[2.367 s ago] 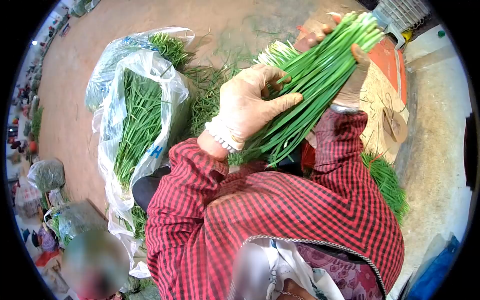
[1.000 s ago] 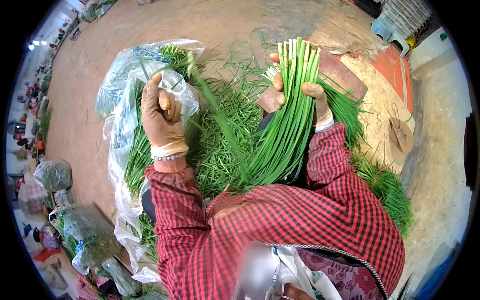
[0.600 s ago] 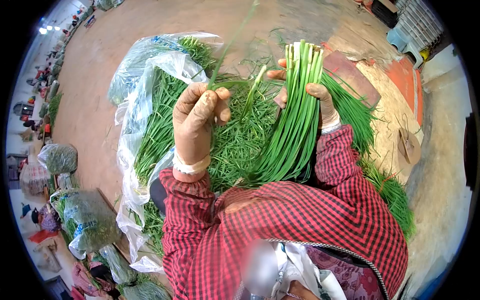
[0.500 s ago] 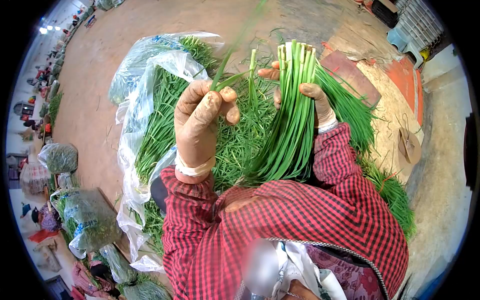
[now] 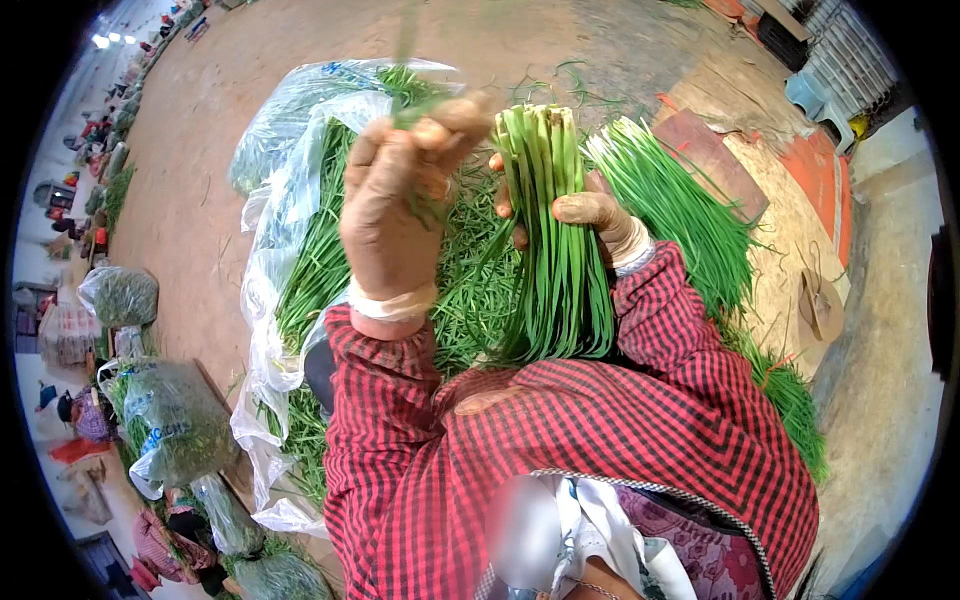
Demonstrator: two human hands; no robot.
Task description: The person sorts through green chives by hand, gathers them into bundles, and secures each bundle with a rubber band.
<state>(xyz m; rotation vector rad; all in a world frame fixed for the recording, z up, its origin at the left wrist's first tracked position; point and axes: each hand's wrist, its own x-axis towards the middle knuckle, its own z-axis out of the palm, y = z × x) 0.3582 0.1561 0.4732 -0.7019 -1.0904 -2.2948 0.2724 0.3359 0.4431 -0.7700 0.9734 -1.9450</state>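
My right hand (image 5: pixel 595 212), in a thin tan glove, is wrapped round an upright bunch of green chives (image 5: pixel 560 270), pale cut ends on top and long leaves hanging down. Just left of it, my gloved left hand (image 5: pixel 390 220) is raised, its fingers pinched on a few green chive leaves (image 5: pixel 415 110) smeared by motion. A loose heap of chive leaves (image 5: pixel 470 300) lies below and between the hands. Beside my right arm rests another pile of chives (image 5: pixel 680 200), white ends facing away from me.
An open clear plastic bag (image 5: pixel 270 240) with chives lies at the left. A brown board (image 5: pixel 710 165) and a tan sheet (image 5: pixel 770 240) are on the right. More filled bags (image 5: pixel 180 420) line the far left, where other people sit. Crates (image 5: pixel 850 60) stand at the back right.
The bunch in my right hand has shifted left and slightly down, showing the pile behind it. My left hand has risen and turned, and the leaves in it are blurred.
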